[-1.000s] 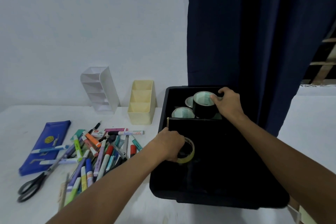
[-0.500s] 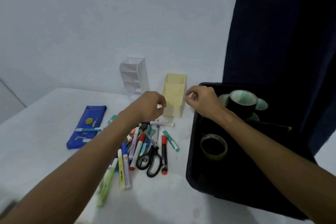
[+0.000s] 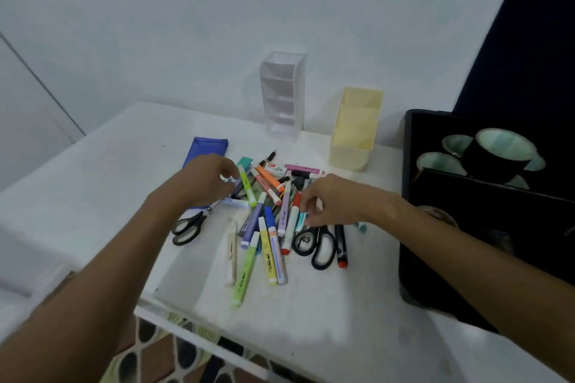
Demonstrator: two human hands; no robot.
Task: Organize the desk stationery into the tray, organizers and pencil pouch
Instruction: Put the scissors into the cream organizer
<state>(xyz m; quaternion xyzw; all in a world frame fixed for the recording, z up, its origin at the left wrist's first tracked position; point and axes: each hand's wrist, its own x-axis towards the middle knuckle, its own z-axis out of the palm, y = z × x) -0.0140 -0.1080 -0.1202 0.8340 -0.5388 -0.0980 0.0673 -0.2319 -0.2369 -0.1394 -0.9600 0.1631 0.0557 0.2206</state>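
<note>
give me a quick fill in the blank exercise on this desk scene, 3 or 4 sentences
1. The tape rolls sit inside the ____ tray.
2. The organizer nearest that tray is pale ____.
3. ____ pairs of scissors lie on the table, one below the left hand, one below the right hand.
4. The pencil pouch is ____ in colour.

Missing words: black; yellow; two; blue

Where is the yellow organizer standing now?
In the head view, the yellow organizer stands at the table's back, between the clear organizer and the black tray.
</note>
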